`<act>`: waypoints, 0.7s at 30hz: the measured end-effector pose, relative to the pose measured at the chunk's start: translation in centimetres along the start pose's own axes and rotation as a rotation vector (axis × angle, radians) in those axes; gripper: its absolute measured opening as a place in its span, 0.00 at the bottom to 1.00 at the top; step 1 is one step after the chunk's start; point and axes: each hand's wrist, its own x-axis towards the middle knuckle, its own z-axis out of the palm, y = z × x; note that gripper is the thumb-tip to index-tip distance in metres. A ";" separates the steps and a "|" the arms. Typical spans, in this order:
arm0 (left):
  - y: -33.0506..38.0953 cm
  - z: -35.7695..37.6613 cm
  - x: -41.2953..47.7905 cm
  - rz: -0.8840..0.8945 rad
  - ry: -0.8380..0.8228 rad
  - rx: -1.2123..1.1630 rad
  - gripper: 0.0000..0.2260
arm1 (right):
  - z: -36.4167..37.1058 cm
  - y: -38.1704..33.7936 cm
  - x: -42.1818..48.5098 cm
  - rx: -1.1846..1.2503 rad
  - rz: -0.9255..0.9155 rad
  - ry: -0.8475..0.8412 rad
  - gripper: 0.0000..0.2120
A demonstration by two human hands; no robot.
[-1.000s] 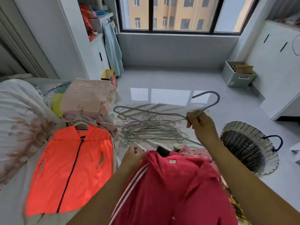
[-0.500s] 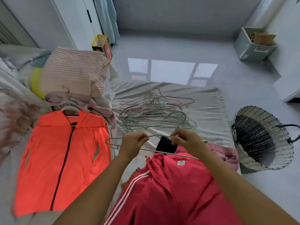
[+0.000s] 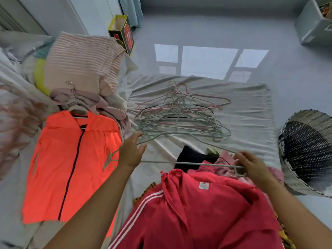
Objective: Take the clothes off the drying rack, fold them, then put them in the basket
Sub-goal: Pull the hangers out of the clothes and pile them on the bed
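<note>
A red jacket point(image 3: 197, 212) with white sleeve stripes lies in front of me on the bed. Just above its collar I hold a pale wire hanger point(image 3: 190, 163) level. My right hand point(image 3: 251, 164) pinches its right end. At its left end my left hand point(image 3: 132, 151) has its fingers spread and barely touches the wire. An orange zip jacket point(image 3: 71, 159) lies flat on the left, on a white hanger. The woven basket point(image 3: 309, 146) lies tipped on the floor at the right.
Several empty hangers point(image 3: 179, 119) are heaped on a pale sheet point(image 3: 248, 112) beyond my hands. A pink striped garment point(image 3: 80, 65) and a mauve one point(image 3: 86, 103) are piled at the back left. Black point(image 3: 190, 157) and pink clothes point(image 3: 224, 159) lie by the collar. A yellow box point(image 3: 122, 33) stands on the floor.
The hanger, lifted by my right hand a second ago, came down over the red jacket's collar. My left hand took its left end, then opened its fingers. My view tilted down.
</note>
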 end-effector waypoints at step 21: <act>-20.5 0.5 -5.8 -0.522 -0.159 -0.078 0.11 | 11.3 -3.6 10.7 -0.186 -0.088 0.132 0.20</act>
